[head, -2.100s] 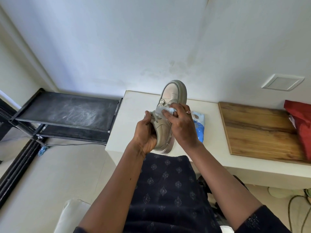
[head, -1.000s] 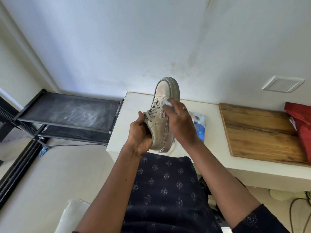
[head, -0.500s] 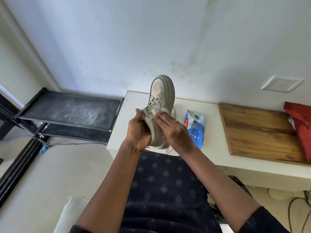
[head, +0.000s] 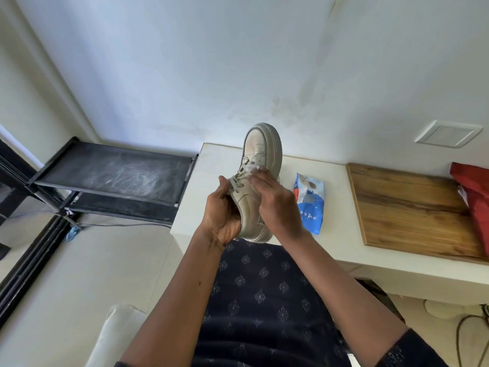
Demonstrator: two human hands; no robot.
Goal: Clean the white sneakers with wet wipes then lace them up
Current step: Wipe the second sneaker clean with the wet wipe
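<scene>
sneaker (head: 260, 165) stands toe-up at frame centre, above the near edge of the white worktop (head: 217, 165). left grip (head: 221, 210) is clenched round its heel. right grip (head: 277, 205), fingers laid flat, presses a wet wipe (head: 254, 168) against the laces. blue wipes pack (head: 309, 205) lies on the worktop just right.

A rack (head: 116, 170) stands left of the table (head: 217, 165). On the table, the wipes pack (head: 309, 205) lies left of a board (head: 407, 207), with a bag (head: 473, 197) at the board's right end. The sneaker (head: 260, 154) is just left of the pack.
</scene>
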